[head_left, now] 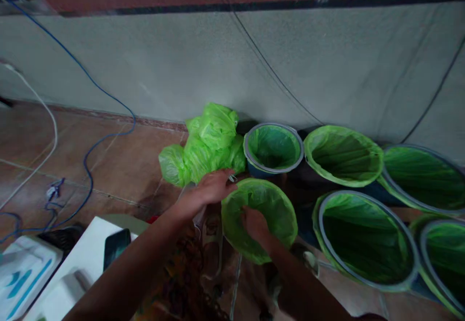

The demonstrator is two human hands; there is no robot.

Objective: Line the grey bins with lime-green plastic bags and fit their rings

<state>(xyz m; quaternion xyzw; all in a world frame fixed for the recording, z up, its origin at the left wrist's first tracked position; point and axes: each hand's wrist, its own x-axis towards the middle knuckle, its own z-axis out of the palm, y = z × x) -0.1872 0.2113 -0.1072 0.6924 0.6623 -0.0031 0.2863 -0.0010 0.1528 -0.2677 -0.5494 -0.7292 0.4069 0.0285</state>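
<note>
A round bin lined with a bright green plastic bag, the bin liner point(279, 204), stands on the floor in front of me. My left hand point(217, 185) is at its upper left rim, with the fingers closed over the liner's edge. Something small and silvery shows at those fingers, too small to name. My right hand point(255, 224) reaches inside the bin, its fingers curled against the liner at the left inner wall. The liner is folded over the rim and hides the bin's outside. Crumpled green plastic bags point(209, 144) are heaped just beyond my left hand.
Several more lined bins stand to the right, including a grey-rimmed bin point(366, 192) and a smaller bin point(274, 124) by the wall point(163, 69). A blue cable point(87, 161) crosses the floor on the left. A dark phone point(116, 248) lies on a white surface.
</note>
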